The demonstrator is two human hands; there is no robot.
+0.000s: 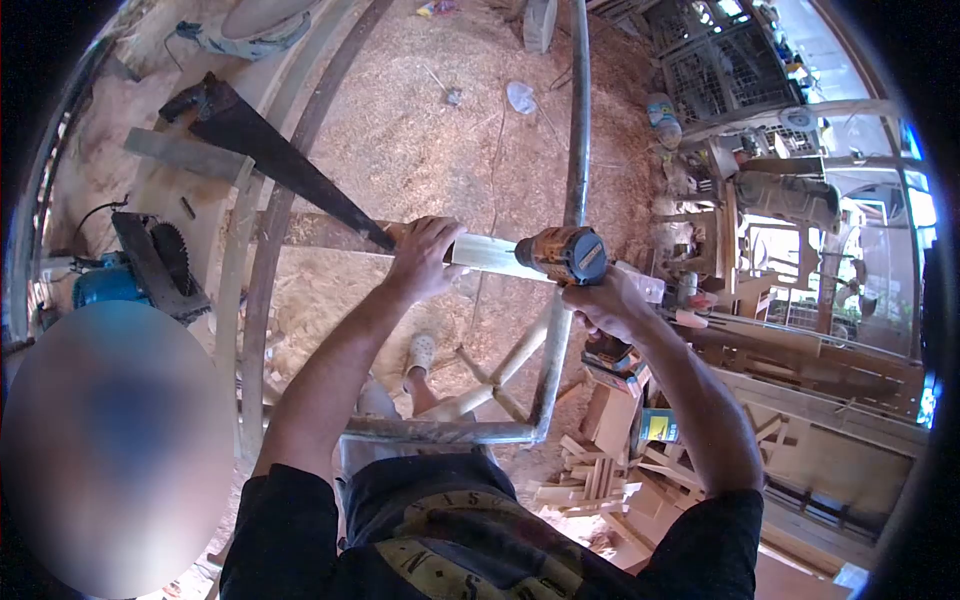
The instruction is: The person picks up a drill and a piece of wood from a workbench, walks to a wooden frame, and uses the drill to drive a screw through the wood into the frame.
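Observation:
My right hand (612, 304) is closed round the handle of an orange and black cordless drill (560, 255). The drill lies on its side, its front end pointing left over a pale wooden strip (495, 255). Whether the bit touches the wood cannot be made out. My left hand (428, 258) is wrapped over the left part of the strip. A handsaw (285, 158) lies just left of that hand, its narrow end close to my fingers. The strip's right end meets a long rail (579, 130) of a frame.
A circular saw (160, 262) rests at the left, near another person, whose head is blurred. A frame bar (440, 431) crosses before my waist. Scrap wood (590, 475) and boxes (617, 362) lie at lower right. Sawdust covers the floor (420, 130).

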